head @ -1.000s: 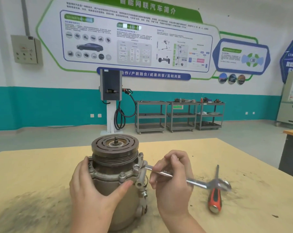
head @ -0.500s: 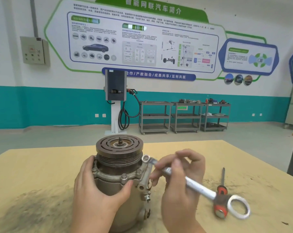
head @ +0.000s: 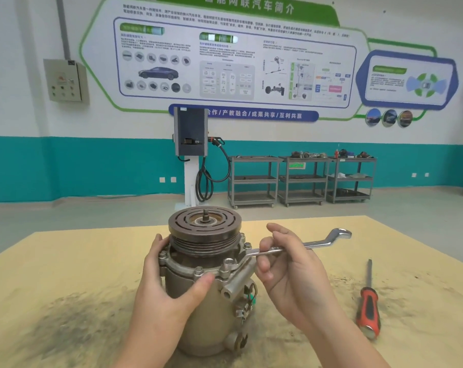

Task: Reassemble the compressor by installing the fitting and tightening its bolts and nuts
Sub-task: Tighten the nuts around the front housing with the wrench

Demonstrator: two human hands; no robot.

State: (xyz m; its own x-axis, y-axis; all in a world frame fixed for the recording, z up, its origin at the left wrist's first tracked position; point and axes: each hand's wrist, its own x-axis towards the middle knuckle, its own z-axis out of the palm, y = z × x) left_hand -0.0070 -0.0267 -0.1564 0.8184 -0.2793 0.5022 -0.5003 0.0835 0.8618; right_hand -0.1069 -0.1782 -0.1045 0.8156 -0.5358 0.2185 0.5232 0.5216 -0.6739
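Note:
The compressor (head: 206,309) stands upright on the table, its dark pulley disc (head: 205,221) on top. A ring of bolts runs round its flange (head: 187,270). My left hand (head: 169,285) wraps round the body's left side, thumb pressed just under the flange. A silver ring spanner (head: 304,244) sits on a bolt at the flange's right side, and its free end points to the right and away. My right hand (head: 288,269) grips the spanner's shank close to the compressor. A tubular fitting (head: 237,284) juts out below that bolt.
A red-and-black-handled screwdriver (head: 368,301) lies on the table (head: 65,261) to the right of my right hand. Dark dust marks the tabletop at left and right. Shelving carts (head: 302,179) and a charging post (head: 191,155) stand far off by the wall.
The spanner's free end has swung from near the screwdriver, close to me, round to the far right. My right hand went with it. My left hand kept its hold on the compressor.

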